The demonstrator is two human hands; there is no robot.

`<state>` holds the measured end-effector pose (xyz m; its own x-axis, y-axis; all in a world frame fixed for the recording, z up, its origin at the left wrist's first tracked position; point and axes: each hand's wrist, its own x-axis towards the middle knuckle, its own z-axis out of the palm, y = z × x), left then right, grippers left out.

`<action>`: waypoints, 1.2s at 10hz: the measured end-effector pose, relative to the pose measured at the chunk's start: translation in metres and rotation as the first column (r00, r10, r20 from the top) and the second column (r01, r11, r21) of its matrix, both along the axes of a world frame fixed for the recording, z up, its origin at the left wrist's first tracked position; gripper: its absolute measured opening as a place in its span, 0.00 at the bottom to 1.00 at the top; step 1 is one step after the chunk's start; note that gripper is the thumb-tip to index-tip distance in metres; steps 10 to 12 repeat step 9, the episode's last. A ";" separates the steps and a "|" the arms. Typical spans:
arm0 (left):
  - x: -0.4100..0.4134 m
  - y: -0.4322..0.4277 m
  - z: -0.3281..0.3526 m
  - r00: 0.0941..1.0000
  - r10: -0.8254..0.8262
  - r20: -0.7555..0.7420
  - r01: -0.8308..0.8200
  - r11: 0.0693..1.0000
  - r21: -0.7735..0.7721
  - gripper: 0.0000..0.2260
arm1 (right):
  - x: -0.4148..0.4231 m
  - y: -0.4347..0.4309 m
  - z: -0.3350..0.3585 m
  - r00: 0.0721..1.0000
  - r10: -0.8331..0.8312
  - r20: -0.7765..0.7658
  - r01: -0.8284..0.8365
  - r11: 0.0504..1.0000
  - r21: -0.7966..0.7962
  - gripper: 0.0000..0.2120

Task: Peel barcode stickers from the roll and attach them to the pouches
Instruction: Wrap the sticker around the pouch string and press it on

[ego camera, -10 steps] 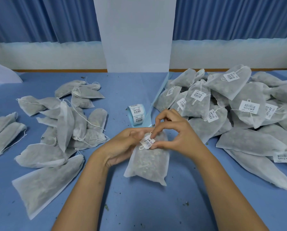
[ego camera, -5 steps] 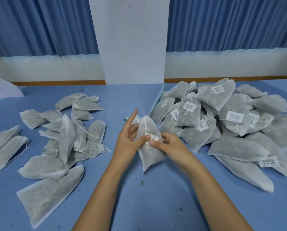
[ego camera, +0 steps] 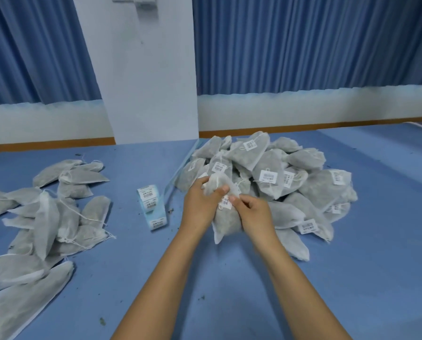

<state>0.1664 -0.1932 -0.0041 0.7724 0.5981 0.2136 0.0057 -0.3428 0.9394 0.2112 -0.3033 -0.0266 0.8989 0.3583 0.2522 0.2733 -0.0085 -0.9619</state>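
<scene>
Pouch (ego camera: pixel 225 222) at frame centre, gripped near its top by the left hand (ego camera: pixel 200 204) while the right hand (ego camera: pixel 254 214) pinches the barcode sticker (ego camera: pixel 225 201) onto it, seems nearly labelled; next it probably joins the labelled pile (ego camera: pixel 290 182) at right.

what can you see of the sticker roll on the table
The sticker roll is small: white barcode labels on pale blue backing paper. It rests on the blue table, labelled outer face toward the camera, with a loose tail of backing trailing nearer, carrying one more label. Only the table touches it; the left hand and right hand hold a pouch to its right.
</scene>
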 end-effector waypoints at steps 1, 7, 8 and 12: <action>0.012 -0.019 0.002 0.985 -0.109 -0.132 0.105 0.994 -0.039 0.15 | 0.013 -0.017 0.012 0.988 -0.138 0.076 0.137 0.990 0.019 0.20; 0.067 -0.035 0.039 0.961 -0.233 -0.152 0.195 0.953 -0.231 0.19 | 0.114 -0.035 0.071 0.597 0.470 -0.649 0.328 0.596 0.733 0.19; 0.061 -0.027 0.026 0.962 -0.241 -0.125 0.199 0.940 -0.277 0.05 | 0.110 -0.032 0.064 0.594 0.461 -0.659 0.311 0.624 0.717 0.19; 0.059 -0.024 0.024 0.972 -0.216 -0.089 0.180 0.936 -0.301 0.06 | 0.101 -0.027 0.061 0.602 0.439 -0.668 0.296 0.653 0.697 0.21</action>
